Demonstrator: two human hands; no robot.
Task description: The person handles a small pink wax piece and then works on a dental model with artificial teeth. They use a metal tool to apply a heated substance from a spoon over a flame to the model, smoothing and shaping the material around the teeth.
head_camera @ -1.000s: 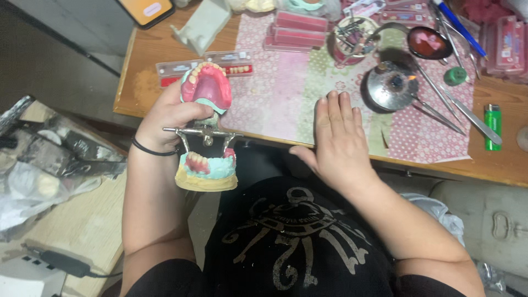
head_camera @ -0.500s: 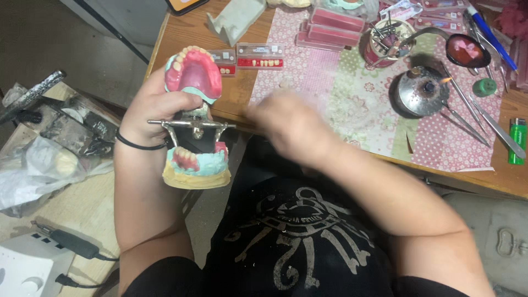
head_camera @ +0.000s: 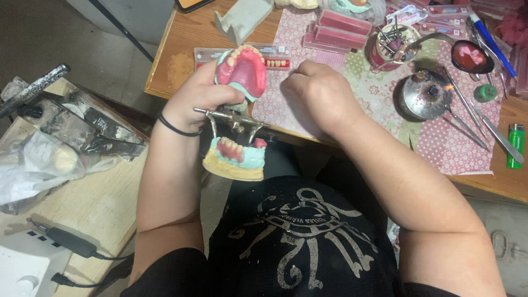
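My left hand [head_camera: 193,100] grips a metal dental articulator [head_camera: 234,117] at its hinge, off the table's front edge above my lap. Its upper half carries a pink wax denture with teeth [head_camera: 243,71], tilted open and facing up. The lower half is a teal and yellow cast [head_camera: 236,160] with pink wax and teeth. My right hand [head_camera: 322,96] rests knuckles-up on the patterned mat [head_camera: 379,93], fingers curled with the tips against a strip card of artificial teeth [head_camera: 278,61]. Whatever lies under those fingertips is hidden.
On the wooden table [head_camera: 170,69] lie pink flat boxes [head_camera: 341,25], a cup of instruments [head_camera: 393,41], a lit metal burner [head_camera: 423,94], a ladle with pink wax [head_camera: 470,55], long metal tools [head_camera: 467,113] and a green lighter [head_camera: 515,144]. A low bench at left holds a plastic bag [head_camera: 38,165] and a white device [head_camera: 19,272].
My right hand left its flat rest on the mat, swept left and curled at the tooth card. The left hand kept hold of the articulator.
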